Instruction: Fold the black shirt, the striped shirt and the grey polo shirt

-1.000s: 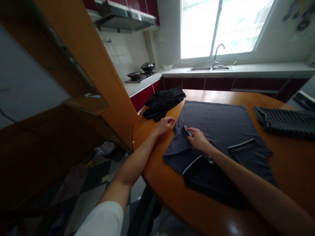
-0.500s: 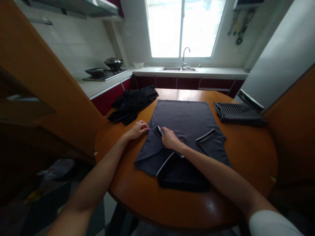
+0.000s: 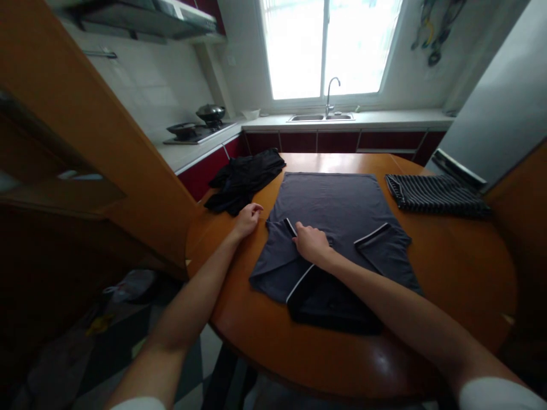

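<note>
A grey polo shirt (image 3: 329, 196) lies spread on the wooden table, its dark, white-edged collar (image 3: 337, 302) toward me. Both short sleeves are folded inward, showing black cuffs with white trim. On the left cuff (image 3: 290, 227) rests my right hand (image 3: 313, 242), fingers curled round the cuff's lower part; its fingertips are partly hidden. My left hand (image 3: 248, 220) is just left of the shirt's side edge, apart from the cloth. Its fingers are loosely bent with nothing in them.
The round wooden table (image 3: 461, 262) bears a crumpled black garment (image 3: 248, 176) at the back left and a folded striped cloth (image 3: 436, 193) at the back right. Beyond are a counter with a sink (image 3: 307, 118), a stove with pans (image 3: 183, 131), and a fridge (image 3: 491, 97).
My left hand has come off the shirt's left edge and moved slightly away from it. My right hand stays at the cuff, its fingers more curled. The view has shifted a little.
</note>
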`<control>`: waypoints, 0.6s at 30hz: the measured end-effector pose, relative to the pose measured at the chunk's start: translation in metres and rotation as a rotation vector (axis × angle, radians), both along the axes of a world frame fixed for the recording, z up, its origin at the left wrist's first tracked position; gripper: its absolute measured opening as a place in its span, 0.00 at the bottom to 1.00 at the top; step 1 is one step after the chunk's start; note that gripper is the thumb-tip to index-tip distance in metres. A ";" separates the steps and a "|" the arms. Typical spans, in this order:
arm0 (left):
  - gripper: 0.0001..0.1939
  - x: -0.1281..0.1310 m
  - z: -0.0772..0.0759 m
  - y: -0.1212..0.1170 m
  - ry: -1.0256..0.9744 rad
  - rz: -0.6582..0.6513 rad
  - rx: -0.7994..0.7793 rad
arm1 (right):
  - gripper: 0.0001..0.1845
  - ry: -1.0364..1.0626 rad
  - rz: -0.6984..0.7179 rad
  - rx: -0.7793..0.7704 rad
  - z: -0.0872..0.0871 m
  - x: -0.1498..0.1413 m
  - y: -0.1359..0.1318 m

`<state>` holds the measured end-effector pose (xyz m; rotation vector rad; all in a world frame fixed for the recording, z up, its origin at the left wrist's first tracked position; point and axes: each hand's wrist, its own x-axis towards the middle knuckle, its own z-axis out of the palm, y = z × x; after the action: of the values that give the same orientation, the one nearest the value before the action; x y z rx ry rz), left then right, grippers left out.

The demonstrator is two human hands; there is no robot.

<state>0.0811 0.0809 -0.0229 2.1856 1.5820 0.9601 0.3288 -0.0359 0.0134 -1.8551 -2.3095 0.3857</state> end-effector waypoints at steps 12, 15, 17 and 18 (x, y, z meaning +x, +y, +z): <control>0.22 0.004 0.002 -0.005 0.092 -0.251 -0.095 | 0.15 0.068 0.074 0.146 -0.010 -0.004 0.001; 0.23 -0.002 -0.001 0.003 0.090 -0.277 -0.090 | 0.17 0.109 0.091 0.162 -0.011 -0.004 0.003; 0.23 -0.005 -0.001 0.006 0.084 -0.292 -0.085 | 0.18 0.135 0.089 0.185 -0.012 -0.004 0.003; 0.23 -0.007 -0.001 0.007 0.083 -0.293 -0.083 | 0.18 0.145 0.089 0.193 -0.012 -0.004 0.003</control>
<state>0.0746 0.0877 -0.0244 2.3399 1.2612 0.7120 0.3247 -0.0325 0.0017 -1.5857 -2.2493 0.2867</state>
